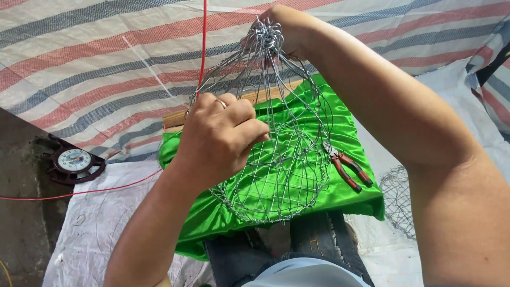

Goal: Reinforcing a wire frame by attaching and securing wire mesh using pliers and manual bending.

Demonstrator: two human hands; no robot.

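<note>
A wire basket point(276, 159), woven of thin silvery strands into a rounded cage, is held up in the air above the person's lap, its open ring rim turned toward the camera and its ribs gathering to a twisted knot at the far top. The right hand point(281, 29) grips that knot from behind; its fingers are mostly hidden by the bunched wire, so how tightly they close cannot be told, though they curl round the knot. The left hand point(223, 133), a ring on one finger, is bunched against the near side of the cage, fingers pressed together and pinching the wire strands at the basket's wall. Under the basket lies a bright green satin cloth point(345, 196), draped over a wooden board point(175, 119) whose edge shows at the cloth's far left. On the cloth, just right of the basket, rest pliers point(348, 170) with red and black handles, jaws pointing away. A red cord point(203, 42) drops from above past the left hand and trails off leftward across the ground. Further right, a second bit of wire mesh point(397, 199) lies on a white woven sheet point(95, 223). At the left a small round clock point(73, 160) in a dark frame sits on the floor, and a striped tarpaulin point(106, 58) in red, blue and white covers the background
</note>
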